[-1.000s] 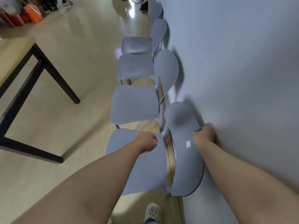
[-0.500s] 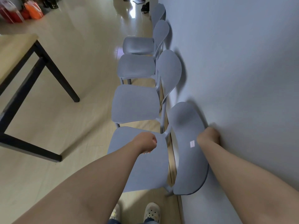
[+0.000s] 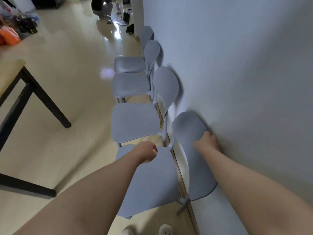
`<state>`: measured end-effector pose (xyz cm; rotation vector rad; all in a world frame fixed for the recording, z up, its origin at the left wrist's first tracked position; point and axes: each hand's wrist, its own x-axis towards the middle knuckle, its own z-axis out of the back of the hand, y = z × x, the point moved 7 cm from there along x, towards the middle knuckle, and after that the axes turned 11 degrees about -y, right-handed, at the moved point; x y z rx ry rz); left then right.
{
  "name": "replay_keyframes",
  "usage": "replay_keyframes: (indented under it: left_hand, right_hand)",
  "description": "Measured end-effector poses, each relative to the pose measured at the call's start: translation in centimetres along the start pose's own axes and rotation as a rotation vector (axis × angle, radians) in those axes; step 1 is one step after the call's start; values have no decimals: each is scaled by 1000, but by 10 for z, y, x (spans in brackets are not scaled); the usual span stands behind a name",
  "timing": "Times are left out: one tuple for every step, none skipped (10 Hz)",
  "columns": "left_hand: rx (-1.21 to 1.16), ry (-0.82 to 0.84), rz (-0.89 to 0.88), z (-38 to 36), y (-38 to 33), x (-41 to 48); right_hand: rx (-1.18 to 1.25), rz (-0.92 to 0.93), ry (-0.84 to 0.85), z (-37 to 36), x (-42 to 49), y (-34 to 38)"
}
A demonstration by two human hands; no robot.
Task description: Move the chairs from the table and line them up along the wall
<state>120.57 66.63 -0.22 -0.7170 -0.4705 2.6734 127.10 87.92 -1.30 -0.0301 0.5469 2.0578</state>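
Observation:
Several grey-blue plastic chairs stand in a row along the pale wall (image 3: 237,82), backs to it. The nearest chair (image 3: 152,184) is under my arms. My right hand (image 3: 206,141) grips the top edge of its backrest (image 3: 191,133), close to the wall. My left hand (image 3: 145,153) is a closed fist over the far edge of its seat; whether it holds the edge I cannot tell. Beyond it stand a second chair (image 3: 135,122), a third chair (image 3: 130,84) and more chairs (image 3: 129,64).
A wooden table with black legs (image 3: 45,102) stands at the left. Bags and an orange sack (image 3: 8,37) lie far left. A crouching person (image 3: 101,7) and a laptop (image 3: 125,19) are at the far end. My shoes (image 3: 165,230) show below.
The view has tilted up and more of the room's far end shows. My right hand has shifted slightly along the backrest's top edge; the chair has edged toward the wall.

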Motion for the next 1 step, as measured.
replay_keyframes:
  left_hand:
    - [9, -16, -13, 7, 7, 0]
  right_hand:
    - [224, -19, 57, -3, -16, 15]
